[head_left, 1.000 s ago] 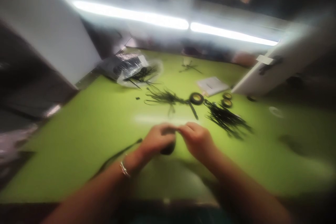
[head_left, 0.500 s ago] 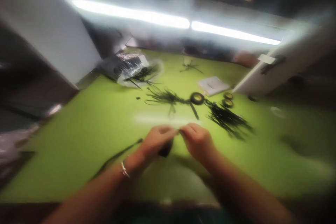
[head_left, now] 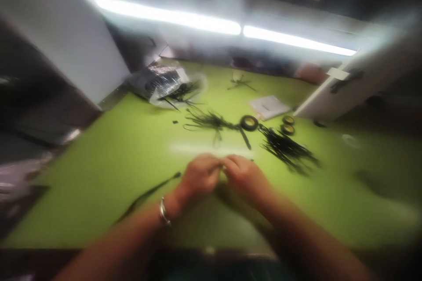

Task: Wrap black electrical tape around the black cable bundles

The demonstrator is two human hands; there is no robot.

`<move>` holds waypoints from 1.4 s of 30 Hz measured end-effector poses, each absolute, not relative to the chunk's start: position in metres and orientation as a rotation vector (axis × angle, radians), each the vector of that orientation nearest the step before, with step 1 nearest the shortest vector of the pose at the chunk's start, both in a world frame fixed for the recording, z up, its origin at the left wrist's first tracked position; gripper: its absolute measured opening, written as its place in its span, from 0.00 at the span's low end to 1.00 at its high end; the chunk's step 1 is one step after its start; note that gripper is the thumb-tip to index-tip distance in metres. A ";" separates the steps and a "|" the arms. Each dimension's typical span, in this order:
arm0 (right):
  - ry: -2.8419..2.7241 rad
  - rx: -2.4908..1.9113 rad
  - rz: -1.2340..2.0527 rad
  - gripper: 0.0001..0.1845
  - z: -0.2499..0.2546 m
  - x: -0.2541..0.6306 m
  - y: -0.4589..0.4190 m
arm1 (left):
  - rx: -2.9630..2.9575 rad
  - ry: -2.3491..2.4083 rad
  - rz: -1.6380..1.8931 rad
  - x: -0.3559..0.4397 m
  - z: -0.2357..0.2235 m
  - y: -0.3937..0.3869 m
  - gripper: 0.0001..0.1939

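My left hand (head_left: 201, 176) and my right hand (head_left: 243, 175) meet at their fingertips over the green table (head_left: 99, 175). Both are closed in a pinch around something small that their fingers hide. A black strip or cable (head_left: 148, 192) lies left of my left hand, partly covered by that forearm. Beyond my hands lies a spread bunch of thin black cords (head_left: 212, 119), with a roll of black tape (head_left: 249, 116) at its right end. Farther right rests a denser bundle of black cords (head_left: 286, 145).
A clear plastic bag (head_left: 165, 81) with black cords stands at the back left. A white pad (head_left: 269, 107) and two small tape rolls (head_left: 287, 129) lie at the back right. Panels (head_left: 329, 90) flank the table, and bright tube lights (head_left: 171, 17) hang across the back.
My left hand has turned over, so its back now faces up and the dark piece seen beneath it is hidden. My right hand stays nearly in place, fingertips still against the left.
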State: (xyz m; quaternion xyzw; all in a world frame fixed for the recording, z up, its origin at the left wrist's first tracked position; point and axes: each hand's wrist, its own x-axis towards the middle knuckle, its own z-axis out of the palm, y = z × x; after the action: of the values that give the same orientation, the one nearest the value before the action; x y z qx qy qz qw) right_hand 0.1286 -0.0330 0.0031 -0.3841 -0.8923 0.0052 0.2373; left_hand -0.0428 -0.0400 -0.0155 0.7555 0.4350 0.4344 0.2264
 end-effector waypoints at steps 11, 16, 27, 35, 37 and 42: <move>-2.203 -1.110 0.213 0.10 0.009 0.136 -0.029 | 1.528 1.202 1.059 -0.036 -0.006 -0.039 0.20; -2.134 -1.076 0.162 0.09 0.004 0.134 -0.028 | 1.108 1.105 1.008 -0.034 -0.009 -0.040 0.18; -2.154 -0.886 -0.322 0.04 0.007 0.136 -0.029 | 0.758 0.612 0.837 -0.052 0.002 -0.034 0.16; -2.178 -0.953 -0.365 0.10 0.004 0.132 -0.034 | 0.720 0.975 1.024 -0.032 -0.008 -0.047 0.12; -2.197 -1.011 -0.324 0.10 0.004 0.129 -0.036 | 0.874 1.072 1.050 -0.034 -0.005 -0.046 0.14; -2.310 -1.045 0.041 0.09 0.006 0.124 -0.039 | 1.617 1.224 1.148 -0.044 0.002 -0.039 0.10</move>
State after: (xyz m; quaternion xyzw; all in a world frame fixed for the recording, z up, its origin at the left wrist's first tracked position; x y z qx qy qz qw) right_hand 0.1243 -0.0390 0.0060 -0.3935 -0.8694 0.0156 0.2984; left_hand -0.0441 -0.0391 0.0016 0.6376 0.4826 0.4527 0.3944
